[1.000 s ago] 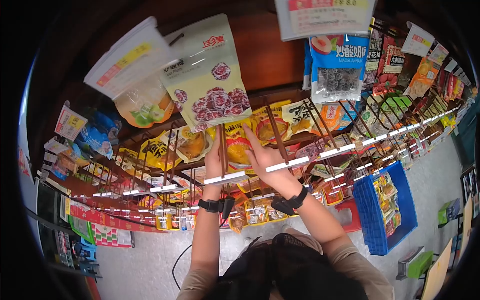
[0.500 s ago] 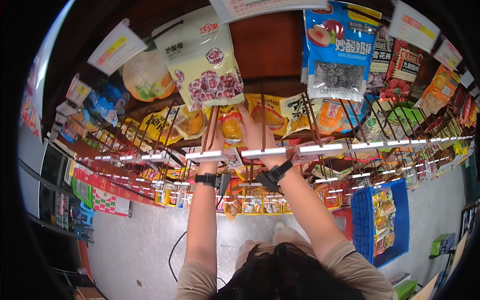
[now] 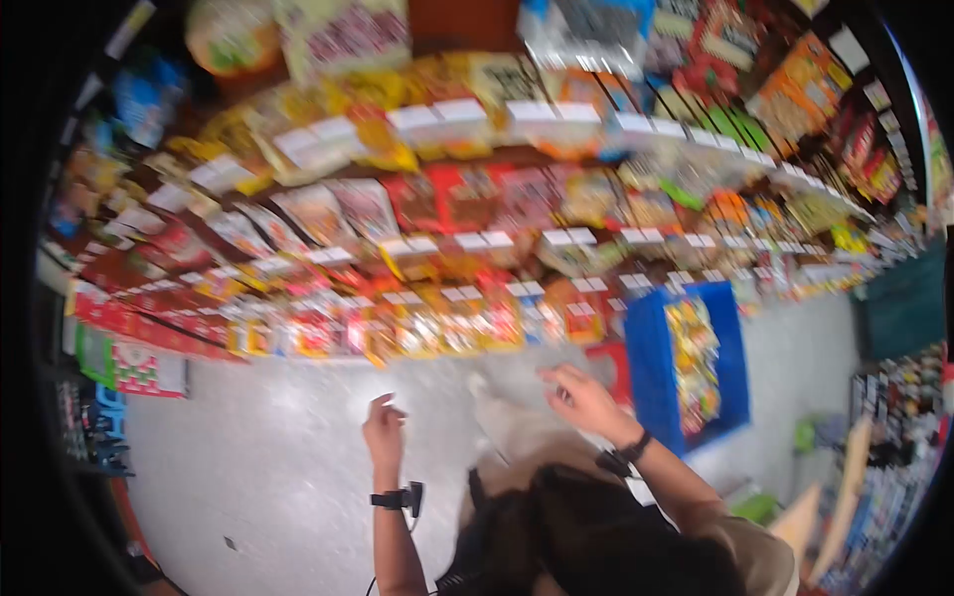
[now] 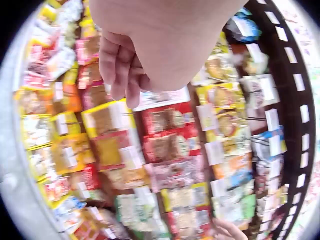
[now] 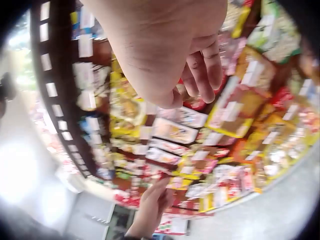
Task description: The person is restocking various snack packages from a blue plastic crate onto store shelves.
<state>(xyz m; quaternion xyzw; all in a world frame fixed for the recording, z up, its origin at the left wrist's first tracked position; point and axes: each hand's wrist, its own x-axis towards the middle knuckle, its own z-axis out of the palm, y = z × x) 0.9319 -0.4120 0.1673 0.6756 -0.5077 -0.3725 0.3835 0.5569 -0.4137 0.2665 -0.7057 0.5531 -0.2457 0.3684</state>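
Note:
Both hands hang in front of the snack rack, apart from each other and holding nothing. In the head view the left hand is over the floor, its fingers loosely bent; the right hand, also loosely bent, is left of a blue crate with packets in it. The left wrist view has the left hand large at the top, red packets beyond it. From the right wrist the right hand shows fingers hanging down, with the left hand lower down.
Rows of hanging packets with white label strips cross the rack. A red container stands beside the blue crate. Grey floor spreads below the rack. The views are blurred.
Both hands have come away from the yellow packet on the upper hooks, down and apart. The head view has shifted, so the rack's lower rows show more fully.

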